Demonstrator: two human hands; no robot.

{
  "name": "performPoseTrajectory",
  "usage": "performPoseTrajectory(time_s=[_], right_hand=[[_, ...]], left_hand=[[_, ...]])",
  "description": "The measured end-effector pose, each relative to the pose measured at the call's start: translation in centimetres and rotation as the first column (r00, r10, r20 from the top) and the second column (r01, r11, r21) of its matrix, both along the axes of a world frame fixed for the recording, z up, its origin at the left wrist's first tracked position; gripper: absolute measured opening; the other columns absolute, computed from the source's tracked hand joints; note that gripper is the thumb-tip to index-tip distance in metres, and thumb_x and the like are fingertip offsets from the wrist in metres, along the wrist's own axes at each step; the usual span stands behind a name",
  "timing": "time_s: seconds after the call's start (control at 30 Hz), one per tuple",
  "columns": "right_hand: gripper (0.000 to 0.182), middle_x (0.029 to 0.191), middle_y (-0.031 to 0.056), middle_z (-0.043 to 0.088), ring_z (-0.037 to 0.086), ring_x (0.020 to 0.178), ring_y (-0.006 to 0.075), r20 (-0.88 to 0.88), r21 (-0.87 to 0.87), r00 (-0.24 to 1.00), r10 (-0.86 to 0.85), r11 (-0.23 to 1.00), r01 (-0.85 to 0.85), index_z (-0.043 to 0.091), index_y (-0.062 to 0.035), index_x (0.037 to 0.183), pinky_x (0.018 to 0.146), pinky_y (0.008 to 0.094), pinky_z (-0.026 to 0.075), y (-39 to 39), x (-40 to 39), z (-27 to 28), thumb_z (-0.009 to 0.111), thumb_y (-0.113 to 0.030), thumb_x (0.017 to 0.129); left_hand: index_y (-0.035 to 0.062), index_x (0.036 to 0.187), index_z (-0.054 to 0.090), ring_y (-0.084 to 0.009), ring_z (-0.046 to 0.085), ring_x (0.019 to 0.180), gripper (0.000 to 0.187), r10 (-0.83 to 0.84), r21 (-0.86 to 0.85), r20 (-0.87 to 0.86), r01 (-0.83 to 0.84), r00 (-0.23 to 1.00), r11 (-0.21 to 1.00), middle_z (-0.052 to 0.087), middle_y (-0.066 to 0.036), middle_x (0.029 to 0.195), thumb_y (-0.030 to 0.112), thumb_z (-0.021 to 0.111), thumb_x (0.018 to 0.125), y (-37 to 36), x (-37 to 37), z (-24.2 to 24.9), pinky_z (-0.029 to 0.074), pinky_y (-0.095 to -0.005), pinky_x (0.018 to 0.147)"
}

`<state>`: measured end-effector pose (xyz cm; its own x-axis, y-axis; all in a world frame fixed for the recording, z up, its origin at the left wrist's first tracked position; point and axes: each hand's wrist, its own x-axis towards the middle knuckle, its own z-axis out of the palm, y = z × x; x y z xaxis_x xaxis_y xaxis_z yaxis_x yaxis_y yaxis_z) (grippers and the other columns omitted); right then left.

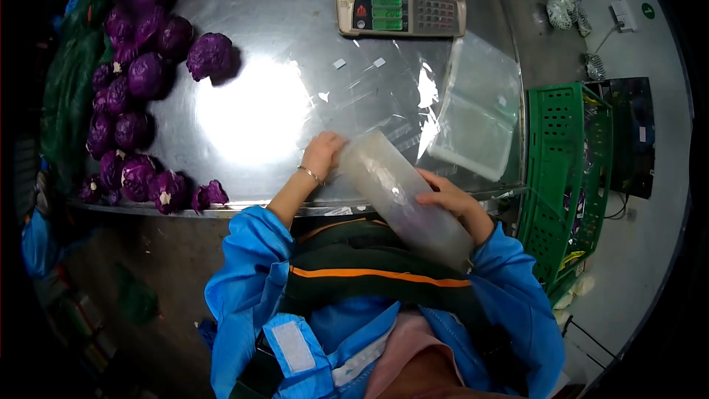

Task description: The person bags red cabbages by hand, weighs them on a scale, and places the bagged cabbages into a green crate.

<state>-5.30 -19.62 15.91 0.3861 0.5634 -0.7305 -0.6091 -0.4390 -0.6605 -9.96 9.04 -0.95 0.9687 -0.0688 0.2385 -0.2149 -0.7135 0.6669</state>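
A thick, translucent roll of plastic film (399,196) lies slantwise at the table's front edge, its near end against my apron. My right hand (452,199) grips its right side, thumb and fingers bent over the film. My left hand (323,155), with a bracelet on the wrist, is closed at the roll's far left end, fingertips partly hidden by it. A faint purple tint shows in the lower part of the roll. Beneath it, the metal table (273,170) reflects a bright light.
Purple cabbages (146,75) lie heaped at the left beside green netting (70,96). A digital scale (402,11) stands at the back. Flat clear plastic bags (478,107) lie on the right; a green crate (557,177) stands beyond the table edge.
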Motion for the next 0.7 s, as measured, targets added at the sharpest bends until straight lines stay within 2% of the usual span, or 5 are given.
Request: performPoseTrajectory(time_s=[0.23, 0.33, 0.4, 0.53, 0.7], right_hand=[[0.07, 0.118, 0.0202, 0.046, 0.055, 0.1, 0.031, 0.895, -0.328, 0.397, 0.203, 0.902, 0.28, 0.039, 0.0005, 0.129, 0.087, 0.0368, 0.043, 10.1, 1.2, -4.3, 0.07, -0.027, 0.073], [0.062, 0.118, 0.0203, 0.043, 0.054, 0.101, 0.0304, 0.651, -0.026, 0.646, -0.398, 0.839, 0.543, 0.033, 0.0036, 0.127, 0.085, 0.0383, 0.044, 10.5, 1.9, -6.6, 0.063, -0.018, 0.078], [0.064, 0.123, 0.0232, 0.04, 0.058, 0.082, 0.021, 0.858, -0.071, 0.493, -0.141, 0.92, 0.386, 0.021, 0.0022, 0.131, 0.071, 0.0306, 0.048, 8.8, 4.6, -8.1, 0.059, -0.015, 0.082], [0.07, 0.11, 0.0174, 0.057, 0.061, 0.068, 0.0247, 0.377, -0.113, 0.916, -0.137, 0.975, 0.192, 0.024, -0.0064, 0.138, 0.065, 0.0336, 0.049, 10.2, 10.3, -8.8, 0.062, -0.022, 0.081], [0.026, 0.075, 0.011, 0.064, 0.056, 0.068, 0.0118, 0.609, -0.253, 0.787, 0.098, 0.965, 0.076, 0.063, -0.001, 0.095, 0.065, 0.0294, 0.045, 8.0, 7.3, -13.7, 0.054, -0.024, 0.087]], left_hand=[[0.0038, 0.094, 0.062, -0.0283, 0.055, 0.08, 0.03, 0.109, -0.199, 0.431, -0.023, 0.896, 0.98, 0.059, -0.01, 0.085, -0.004, 0.058, 0.065, -3.5, 4.2, 9.5, 0.045, -0.0342, 0.073], [0.0035, 0.107, 0.056, -0.0309, 0.049, 0.098, 0.033, 0.468, -0.256, 0.236, -0.41, 0.852, 0.876, 0.048, -0.017, 0.11, 0.003, 0.06, 0.074, -3.2, 3.2, 6.8, 0.041, -0.0359, 0.082], [0.0025, 0.124, 0.043, -0.0324, 0.04, 0.111, 0.052, 0.675, -0.312, 0.08, -0.625, 0.734, 0.716, 0.029, -0.023, 0.131, 0.017, 0.063, 0.078, -3.6, 2.6, 7.2, 0.037, -0.0374, 0.09], [-0.0033, 0.12, 0.047, -0.0225, 0.052, 0.093, 0.053, 0.625, -0.606, -0.532, -0.772, 0.572, 0.19, 0.051, -0.019, 0.115, 0.027, 0.065, 0.081, -4.3, 4.2, 4.3, 0.042, -0.0322, 0.082], [-0.0034, 0.081, 0.061, -0.0095, 0.05, 0.062, 0.028, 0.562, -0.46, -0.628, -0.839, 0.538, 0.29, 0.058, -0.003, 0.069, 0.025, 0.063, 0.082, -2.1, 1.7, 6.2, 0.042, -0.0239, 0.059]])
